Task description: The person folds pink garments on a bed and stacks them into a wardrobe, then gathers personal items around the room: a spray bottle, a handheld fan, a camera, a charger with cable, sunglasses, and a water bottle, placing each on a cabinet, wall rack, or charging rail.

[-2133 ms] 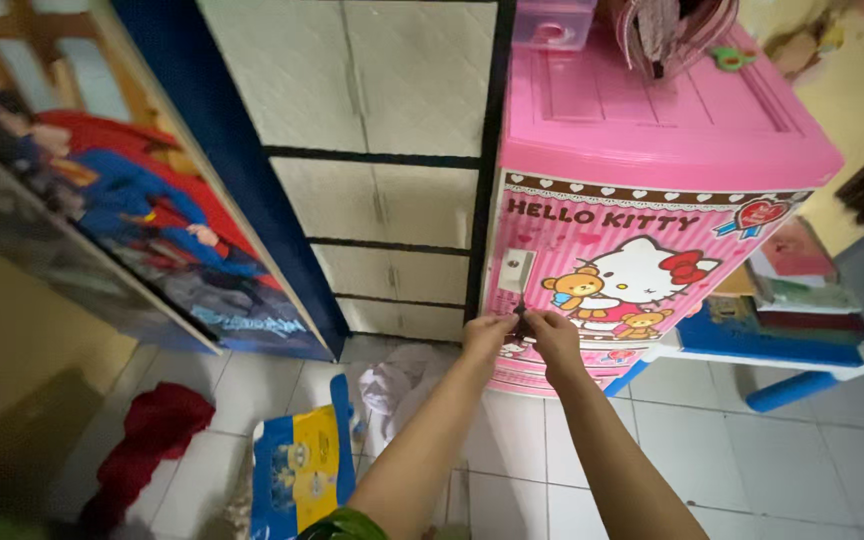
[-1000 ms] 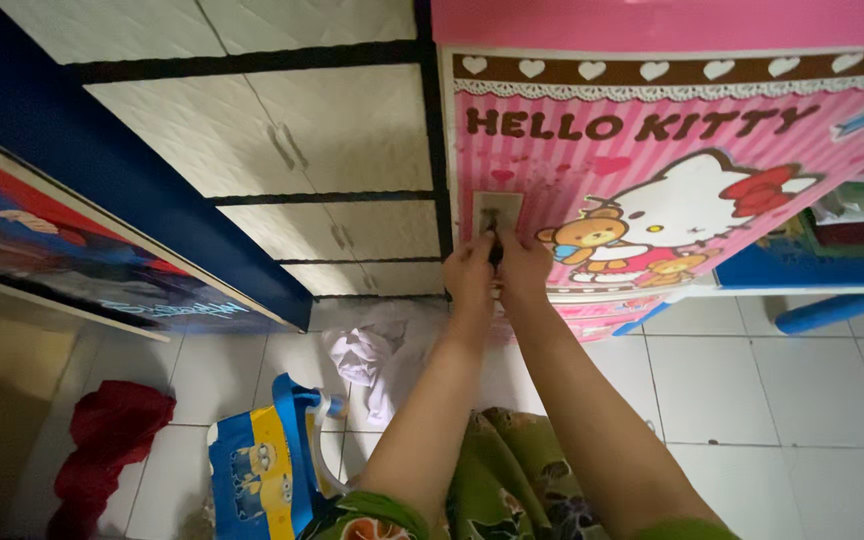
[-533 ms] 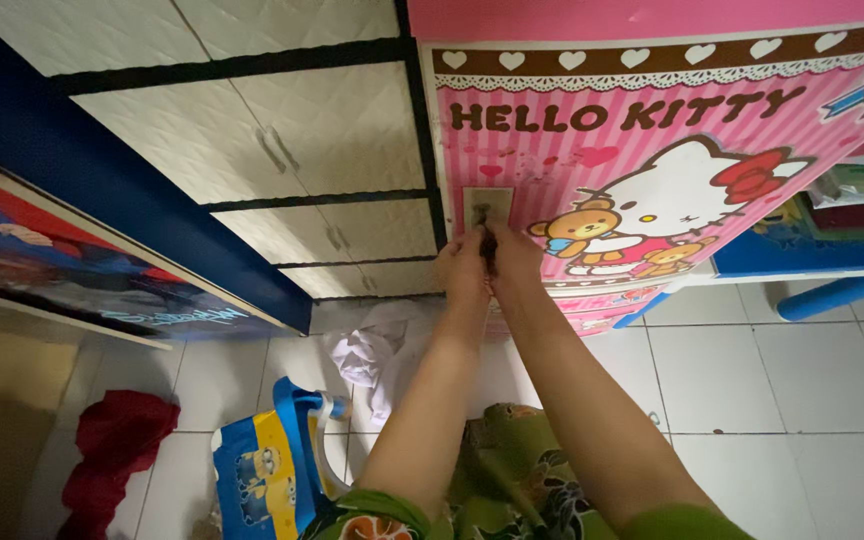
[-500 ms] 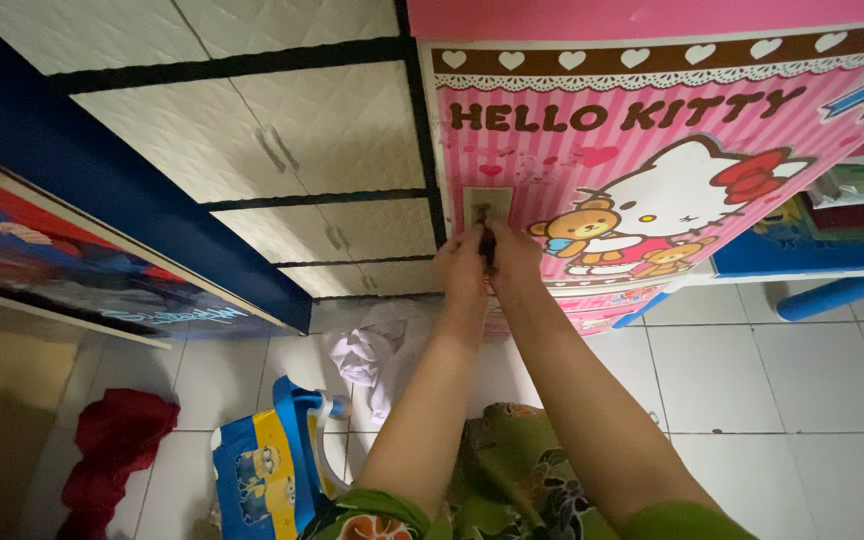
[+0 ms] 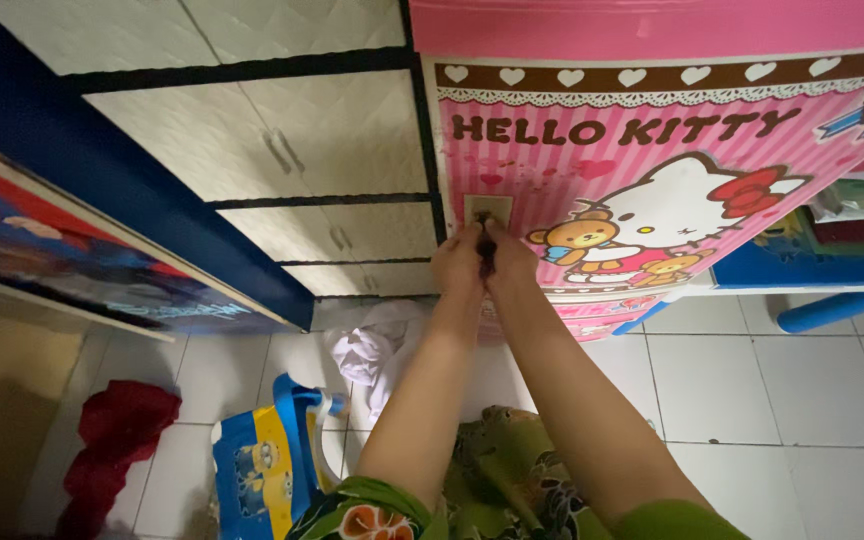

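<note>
Nearest the camera, two bare forearms rise from green flowered sleeves over a green patterned garment, and they meet at the front of a pink plastic cabinet [image 5: 652, 200]. The left hand [image 5: 457, 265] and the right hand [image 5: 510, 262] are pressed side by side, touching each other. Their fingers [image 5: 472, 240] are curled closed around one small dark object [image 5: 485, 252] held between them, just below a pale rectangular latch plate [image 5: 489, 208] on the cabinet door; what the object is cannot be told.

On the tiled floor [image 5: 732, 370] lie three things: one blue and yellow bag [image 5: 267, 465] with a cartoon print, one red cloth [image 5: 112, 435] further left, and one white crumpled cloth [image 5: 372, 345] near the cabinet foot. What the bag holds cannot be seen.

Beyond, one white quilted drawer unit [image 5: 292, 140] with black dividers shows four drawer fronts, all shut. A blue panel [image 5: 102, 190] leans at its left.
</note>
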